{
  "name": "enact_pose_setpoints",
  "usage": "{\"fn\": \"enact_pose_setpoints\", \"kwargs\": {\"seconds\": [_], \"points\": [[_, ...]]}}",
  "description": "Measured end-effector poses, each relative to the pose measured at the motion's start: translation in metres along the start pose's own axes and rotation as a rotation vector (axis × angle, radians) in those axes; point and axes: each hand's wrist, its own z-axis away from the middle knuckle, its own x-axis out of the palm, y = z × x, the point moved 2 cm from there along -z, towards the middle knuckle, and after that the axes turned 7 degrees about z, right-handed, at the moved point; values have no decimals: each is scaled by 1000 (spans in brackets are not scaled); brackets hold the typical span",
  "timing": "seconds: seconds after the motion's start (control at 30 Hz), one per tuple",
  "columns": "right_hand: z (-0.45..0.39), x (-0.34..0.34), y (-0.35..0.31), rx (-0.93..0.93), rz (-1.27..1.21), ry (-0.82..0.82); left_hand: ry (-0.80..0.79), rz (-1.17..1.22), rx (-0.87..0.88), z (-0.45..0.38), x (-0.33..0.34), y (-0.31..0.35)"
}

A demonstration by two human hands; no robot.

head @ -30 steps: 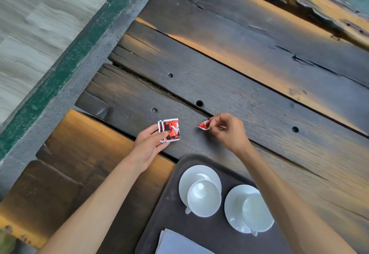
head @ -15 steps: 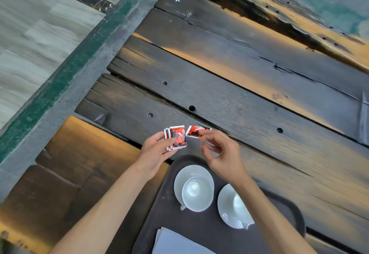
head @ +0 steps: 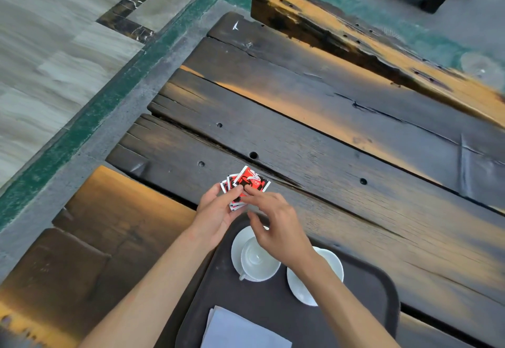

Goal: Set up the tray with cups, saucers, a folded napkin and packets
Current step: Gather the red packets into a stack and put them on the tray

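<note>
My left hand (head: pixel 216 215) grips a small stack of red-and-white packets (head: pixel 247 182) just above the far corner of the dark tray (head: pixel 369 287). My right hand (head: pixel 276 224) hovers beside it, its fingertips touching the top packet, fingers spread. On the tray a white cup (head: pixel 258 261) stands on a saucer (head: pixel 237 246). A second cup and saucer (head: pixel 303 290) sit to its right, partly hidden by my right forearm. A folded white napkin (head: pixel 243 331) lies at the tray's near edge.
The tray rests on a dark, weathered plank table (head: pixel 328 142) with bolt holes and cracks. A wooden bench (head: pixel 103 224) runs along the near left side, another bench (head: pixel 355 44) beyond the table. Tiled floor with a green strip (head: pixel 82 126) lies to the left.
My right hand carried its single packet leftward and laid it onto the stack in my left hand. Both hands drew closer to the tray's far corner.
</note>
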Motion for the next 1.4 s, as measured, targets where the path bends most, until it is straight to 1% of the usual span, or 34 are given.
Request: {"fn": "enact_pose_setpoints", "kwargs": {"seconds": [0.13, 0.17, 0.3, 0.33, 0.37, 0.4, 0.5, 0.57, 0.63, 0.77, 1.0, 1.13, 1.17, 1.23, 1.3, 1.4], "points": [[16, -12, -4, 6, -92, 39, -14, -36, 11, 11, 5, -2], [21, -16, -4, 29, -137, 83, -20, -43, 13, 13, 6, -2], [47, -41, -3, 215, -259, 405, -71, -117, 25, 35, 9, -3], [53, -48, -3, 252, -276, 441, -96, -148, 26, 42, 9, -4], [59, -54, -3, 284, -285, 442, -126, -183, 23, 51, 10, -7], [65, -59, -3, 315, -299, 406, -156, -232, 19, 60, 11, -10], [85, -65, -2, 424, -417, 217, -218, -413, 0, 88, 14, -30], [103, -67, 0, 439, -434, 109, -261, -464, -24, 106, 14, -48], [127, -69, 3, 437, -420, 57, -292, -474, -51, 122, 14, -66], [184, -67, 10, 528, -536, 88, -269, -517, -89, 149, 12, -102], [283, -57, 30, 784, -791, 175, -239, -562, -174, 184, 12, -179], [336, -34, 49, 1029, -854, 216, -220, -607, -247, 190, 2, -229], [348, -28, 54, 1081, -837, 211, -212, -614, -259, 190, -2, -241], [369, -17, 64, 1147, -685, 177, -200, -647, -270, 190, -10, -263], [383, -10, 69, 1119, -487, 110, -162, -708, -270, 188, -18, -282], [394, -4, 75, 1061, -236, -40, -74, -774, -259, 185, -29, -305]]}}
